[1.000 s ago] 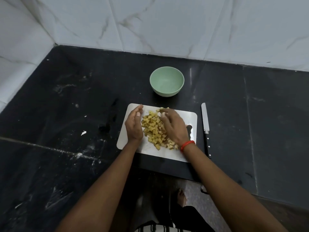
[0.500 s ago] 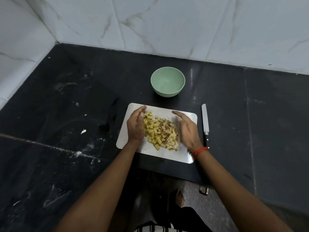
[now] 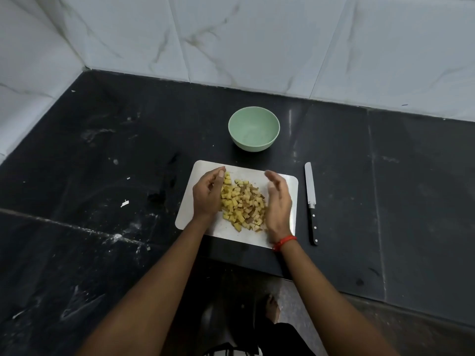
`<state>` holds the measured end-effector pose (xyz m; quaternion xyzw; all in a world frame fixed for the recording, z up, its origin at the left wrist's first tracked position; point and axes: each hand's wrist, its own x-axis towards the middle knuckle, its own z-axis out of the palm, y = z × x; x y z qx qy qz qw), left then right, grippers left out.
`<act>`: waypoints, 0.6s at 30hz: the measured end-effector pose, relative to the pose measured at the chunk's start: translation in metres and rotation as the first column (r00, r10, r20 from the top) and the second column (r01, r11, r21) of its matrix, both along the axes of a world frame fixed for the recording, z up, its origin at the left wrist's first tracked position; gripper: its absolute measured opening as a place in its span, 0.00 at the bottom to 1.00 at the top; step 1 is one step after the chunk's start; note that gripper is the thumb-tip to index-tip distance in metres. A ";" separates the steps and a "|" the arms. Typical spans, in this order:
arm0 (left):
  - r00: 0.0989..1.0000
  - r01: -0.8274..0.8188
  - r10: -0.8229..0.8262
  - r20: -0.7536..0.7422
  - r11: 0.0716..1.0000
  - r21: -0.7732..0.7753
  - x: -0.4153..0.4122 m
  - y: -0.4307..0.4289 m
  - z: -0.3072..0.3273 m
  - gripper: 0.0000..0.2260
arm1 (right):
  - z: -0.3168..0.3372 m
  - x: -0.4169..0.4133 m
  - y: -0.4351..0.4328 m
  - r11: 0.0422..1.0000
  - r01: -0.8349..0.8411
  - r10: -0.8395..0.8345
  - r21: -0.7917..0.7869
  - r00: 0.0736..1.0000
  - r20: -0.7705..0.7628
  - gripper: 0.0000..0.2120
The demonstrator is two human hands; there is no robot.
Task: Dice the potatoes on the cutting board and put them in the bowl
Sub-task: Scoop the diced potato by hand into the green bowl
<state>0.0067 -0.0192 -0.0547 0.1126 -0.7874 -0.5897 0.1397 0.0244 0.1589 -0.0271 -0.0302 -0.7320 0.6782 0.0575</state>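
Both hands stand on edge over the cutting board, palms facing each other with the pile between them: the left hand (image 3: 207, 195) is loosely cupped, its fingers gently curved and its fingertips against the far-left pieces of the pile, gripping nothing, while the right hand (image 3: 279, 201) has its fingers nearly straight and only slightly bent inward, close along the pile's right side, also holding nothing. White marble-patterned wall tiles (image 3: 257, 34) rise behind and to the left, meeting in a corner. Below them spreads the dark stone tabletop (image 3: 102, 163), streaked with pale smears and specks. A pale rectangular cutting board (image 3: 231, 233) with rounded corners lies near the front edge of the tabletop. Beyond its far edge, apart from it, sits a light green bowl (image 3: 250, 146), upright, with no potato in it. A knife (image 3: 311, 199) lies flat on the tabletop just right of the board, blade pointing away, black riveted handle toward the person. The diced potatoes (image 3: 243, 204) rest in one loose heap in the middle of the board, yellow cubes with some brown skin showing. A red thread band (image 3: 284, 242) circles the right wrist. A small white scrap (image 3: 124, 203) lies on the tabletop well left of the board.
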 end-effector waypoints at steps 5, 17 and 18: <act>0.997 -0.072 0.063 0.053 0.981 0.179 0.006 -0.004 0.005 0.13 | -0.004 0.018 0.023 0.994 0.081 -0.084 0.068 0.996 0.041 0.14; 0.981 -0.102 0.072 0.179 0.981 0.164 0.006 0.026 0.014 0.17 | -0.015 -0.013 -0.026 0.988 -0.122 0.109 0.098 0.986 0.129 0.16; 0.978 -0.126 0.087 0.192 0.972 0.199 0.005 0.028 0.014 0.18 | -0.015 -0.017 -0.028 0.993 -0.111 0.103 0.041 0.981 0.163 0.16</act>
